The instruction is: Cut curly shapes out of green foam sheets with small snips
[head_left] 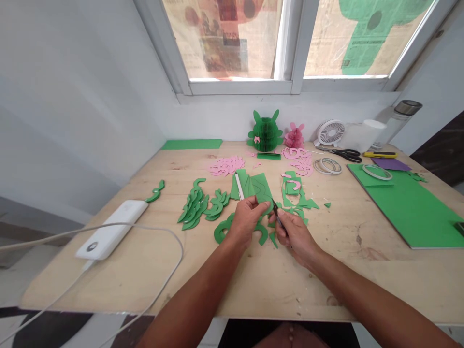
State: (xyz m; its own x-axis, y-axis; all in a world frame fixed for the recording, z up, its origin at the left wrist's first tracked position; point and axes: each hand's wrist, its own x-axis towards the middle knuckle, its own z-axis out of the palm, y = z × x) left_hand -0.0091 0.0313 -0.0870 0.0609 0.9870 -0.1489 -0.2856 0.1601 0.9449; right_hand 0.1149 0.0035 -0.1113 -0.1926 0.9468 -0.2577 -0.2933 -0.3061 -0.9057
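My left hand [245, 220] is closed on a piece of green paper [261, 187] with curved lines drawn on it, pinching its near edge. My right hand [292, 232] grips dark scissors [275, 209], their blades at the paper's right edge; my fingers hide much of the handles. A white pen-like stick [239, 186] lies on another green sheet just beyond my left hand. Curved green cutouts [222, 231] lie under and beside my left wrist. Green offcuts [299, 199] are scattered beyond my right hand.
Stacked green cutouts [194, 208] and pink cutouts [228, 166] lie to the left. A white power bank [112, 229] with a cable [177, 237] is at far left. Paper figures [267, 133], a fan [330, 132], black scissors [346, 153], tape rolls [328, 166] and a green board [409, 208] sit beyond and right.
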